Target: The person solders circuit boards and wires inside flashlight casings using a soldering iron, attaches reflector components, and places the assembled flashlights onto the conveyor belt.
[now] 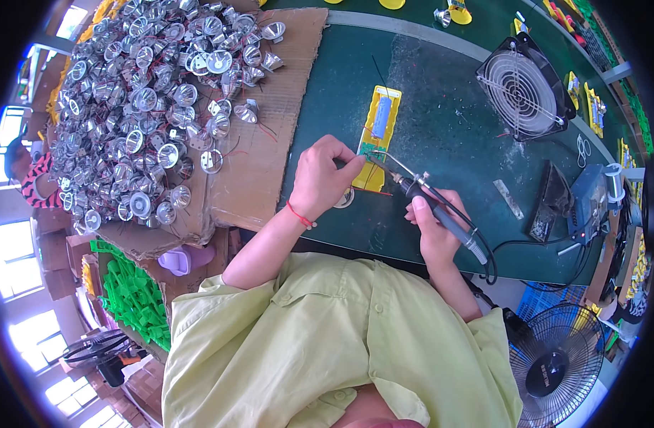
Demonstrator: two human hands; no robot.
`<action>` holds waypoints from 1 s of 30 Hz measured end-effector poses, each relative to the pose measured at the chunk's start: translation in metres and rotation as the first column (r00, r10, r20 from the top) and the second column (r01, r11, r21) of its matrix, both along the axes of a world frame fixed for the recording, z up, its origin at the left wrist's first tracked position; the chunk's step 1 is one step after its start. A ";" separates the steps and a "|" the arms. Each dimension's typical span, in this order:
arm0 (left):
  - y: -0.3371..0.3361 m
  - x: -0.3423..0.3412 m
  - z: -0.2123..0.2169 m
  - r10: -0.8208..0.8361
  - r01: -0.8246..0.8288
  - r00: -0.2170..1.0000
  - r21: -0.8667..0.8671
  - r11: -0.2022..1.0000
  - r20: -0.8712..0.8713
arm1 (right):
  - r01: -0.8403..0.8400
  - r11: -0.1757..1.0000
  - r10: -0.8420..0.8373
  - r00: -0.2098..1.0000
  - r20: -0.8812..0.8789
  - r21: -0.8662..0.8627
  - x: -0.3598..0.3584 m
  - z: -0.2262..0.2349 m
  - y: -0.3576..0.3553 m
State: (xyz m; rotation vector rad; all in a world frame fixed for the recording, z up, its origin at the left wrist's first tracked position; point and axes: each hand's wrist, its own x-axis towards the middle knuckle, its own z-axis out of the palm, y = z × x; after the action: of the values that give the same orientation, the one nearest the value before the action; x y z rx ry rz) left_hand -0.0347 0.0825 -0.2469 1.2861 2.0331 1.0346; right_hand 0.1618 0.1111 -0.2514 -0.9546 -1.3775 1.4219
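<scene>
A yellow plastic housing (375, 176) lies on the green bench, with a blue cylindrical battery (382, 118) in its upper part and a small green circuit board (370, 151) lower down. Thin dark and red wires stick out of it. My left hand (322, 177) is closed in a pinch at the board's left edge; what the fingers hold is too small to make out. A round silvery rim (345, 197) shows partly beneath that hand. My right hand (441, 227) grips a soldering iron (451, 223) with a thin metal tube along it, its tip at the board.
Silver reflector cups (147, 100) with wires are heaped on cardboard (270, 107) at left. A square fan (521, 93) stands at back right, near a blue soldering station (589, 203). A metal strip (508, 199) lies nearby. Green parts (133, 299) fill a box at lower left.
</scene>
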 end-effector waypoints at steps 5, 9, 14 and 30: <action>0.003 -0.002 0.000 0.031 -0.028 0.996 -0.050 0.998 0.078 | 0.121 0.993 -0.121 0.993 -0.008 0.002 0.005 0.007 -0.001; 0.004 -0.005 -0.002 0.005 0.001 0.996 -0.069 0.998 0.087 | 0.091 0.996 -0.090 0.996 -0.017 0.013 0.008 0.007 -0.003; 0.003 -0.004 0.002 0.010 -0.005 0.998 -0.073 0.997 0.065 | 0.098 0.995 -0.099 0.995 -0.031 -0.030 0.019 0.005 -0.004; -0.016 0.009 0.010 -0.157 0.211 0.960 0.232 0.950 -0.232 | 0.092 0.996 -0.093 0.995 -0.038 -0.019 0.024 0.006 -0.008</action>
State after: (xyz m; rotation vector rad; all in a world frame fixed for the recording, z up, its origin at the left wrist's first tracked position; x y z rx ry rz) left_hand -0.0260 0.0662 -0.2370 1.7516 1.9262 1.1394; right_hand 0.1856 0.1033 -0.2457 -0.9839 -1.2785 1.3778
